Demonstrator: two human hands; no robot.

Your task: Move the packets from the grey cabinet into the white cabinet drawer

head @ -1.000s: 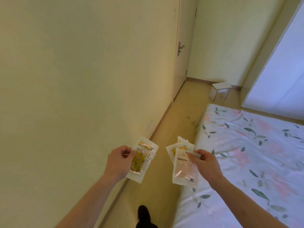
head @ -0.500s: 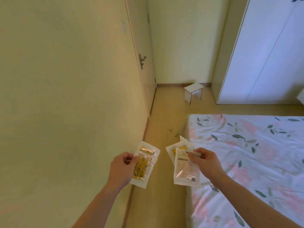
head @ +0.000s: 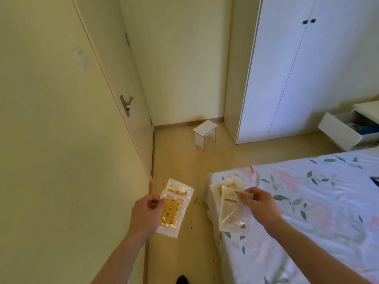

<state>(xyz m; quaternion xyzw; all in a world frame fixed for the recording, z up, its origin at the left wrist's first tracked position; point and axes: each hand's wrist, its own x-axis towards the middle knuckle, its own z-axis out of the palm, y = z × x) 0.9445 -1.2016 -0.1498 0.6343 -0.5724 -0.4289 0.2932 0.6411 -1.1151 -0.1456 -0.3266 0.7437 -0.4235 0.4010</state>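
Note:
My left hand pinches two clear packets with yellow contents by their left edge, low in the middle of the view. My right hand pinches a small stack of pale packets, the front one clear with a brown label, held over the corner of the bed. At the far right a white cabinet has its drawer pulled open, with blue and white items inside. The grey cabinet is out of view.
A bed with a floral sheet fills the lower right. A small white stool stands on the wooden floor ahead. A white wardrobe rises behind it, and a closed door with a handle lines the left wall.
The view has swung to the right, bringing the wardrobe and the open white drawer into sight. Both hands keep the same hold on their packets.

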